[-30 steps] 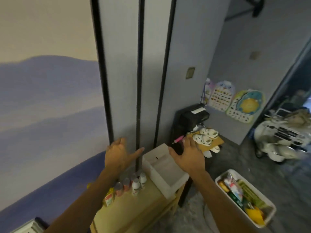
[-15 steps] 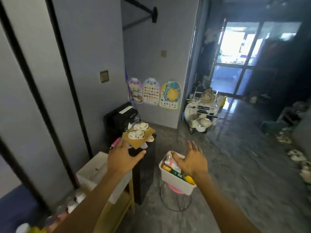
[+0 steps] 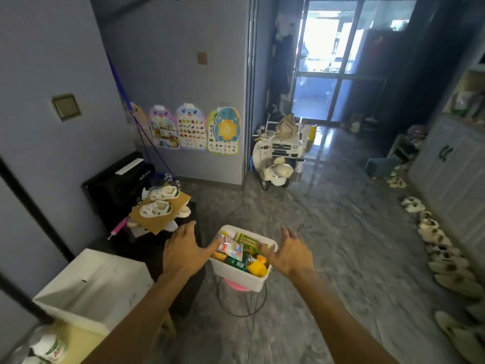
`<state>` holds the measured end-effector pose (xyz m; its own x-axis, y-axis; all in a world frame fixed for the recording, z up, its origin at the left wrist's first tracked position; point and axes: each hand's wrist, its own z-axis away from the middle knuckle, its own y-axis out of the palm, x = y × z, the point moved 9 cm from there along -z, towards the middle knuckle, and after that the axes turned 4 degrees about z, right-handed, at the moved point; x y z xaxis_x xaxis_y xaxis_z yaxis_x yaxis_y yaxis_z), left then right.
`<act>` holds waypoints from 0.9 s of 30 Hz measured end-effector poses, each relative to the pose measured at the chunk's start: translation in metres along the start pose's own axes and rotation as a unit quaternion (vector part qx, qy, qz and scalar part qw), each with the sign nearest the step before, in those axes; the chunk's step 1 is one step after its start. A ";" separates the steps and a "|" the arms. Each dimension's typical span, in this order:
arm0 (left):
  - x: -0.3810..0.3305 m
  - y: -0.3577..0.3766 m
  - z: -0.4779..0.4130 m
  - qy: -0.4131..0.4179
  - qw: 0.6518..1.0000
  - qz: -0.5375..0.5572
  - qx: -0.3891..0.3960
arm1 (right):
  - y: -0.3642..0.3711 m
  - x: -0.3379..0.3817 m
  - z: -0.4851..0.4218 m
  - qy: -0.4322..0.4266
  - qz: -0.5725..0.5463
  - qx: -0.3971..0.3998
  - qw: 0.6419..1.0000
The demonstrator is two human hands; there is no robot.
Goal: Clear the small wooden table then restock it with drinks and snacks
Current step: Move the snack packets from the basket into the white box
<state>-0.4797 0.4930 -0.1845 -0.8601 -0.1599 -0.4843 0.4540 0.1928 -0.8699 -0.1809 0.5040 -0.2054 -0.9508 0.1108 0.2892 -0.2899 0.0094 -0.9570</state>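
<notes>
Both your hands are out in front of you, reaching for the white bin (image 3: 242, 279) of drinks and snacks that sits on the pink stool (image 3: 234, 284) out on the floor, well apart from the small wooden table (image 3: 77, 341) at the bottom left corner of the view.

Left hand (image 3: 183, 252): grip wide open, fingers spread, nothing in it, thumb pointing at the bin's near left rim. Right hand (image 3: 288, 254): same story, spread flat over the right rim and empty. Whether either hand is touching the plastic yet, I can't tell.

So where does that leave you? By my read the restock has not started: every packet is in the bin, the red-and-white pouch (image 3: 231, 246) and the green box (image 3: 248, 242) among them. The table is not bare either. An empty white tub (image 3: 86, 282) sits on its far end, and at least one small bottle (image 3: 48, 348) stands at its near corner. Whether those are leftovers to clear or fresh stock, I can't say.

What you can't see well: the table is cut off by the frame edge, so most of its top is out of view. Your left forearm covers part of it too. The bottle labels are blurred. The bin's lower layer is buried under the top packets, and your right hand hides its far right corner.
</notes>
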 end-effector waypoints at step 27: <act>0.055 0.265 -0.268 -0.088 0.986 -0.017 0.143 | 0.262 -0.037 -0.273 -0.058 0.102 0.229 0.966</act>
<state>-0.4688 0.7945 -0.4169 -0.8339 -0.3325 -0.4405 0.4938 -0.0930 -0.8646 -0.1916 0.7734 -0.4732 -0.9915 -0.0477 0.1208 -0.0873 -0.4442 -0.8917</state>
